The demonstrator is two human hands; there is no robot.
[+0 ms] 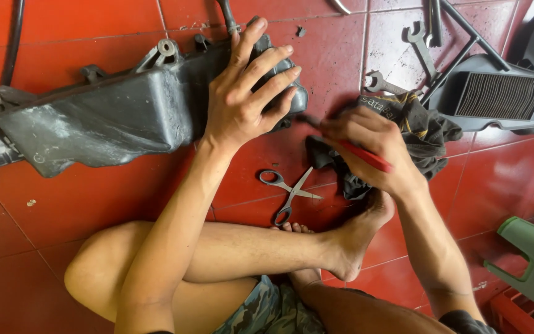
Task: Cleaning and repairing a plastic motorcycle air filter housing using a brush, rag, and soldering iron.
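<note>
While sitting cross-legged on the floor [81, 210], the left hand [242, 93] is spreading flat, steadying a grey casing [106, 111]. The right hand [366, 145] is pinching a red-handled tool [366, 156] beside it.

This looks like a small repair workshop, with work done on a red tiled floor [81, 210]. Wrenches [420, 46] lie at upper right beside a ribbed air filter [499, 96], with a grimy engine housing [112, 111] at upper left.

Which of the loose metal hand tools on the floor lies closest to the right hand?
The scissors, lying open on the red tiles just left of the right hand. The two wrenches lie farther off, above the dark rag.
</note>
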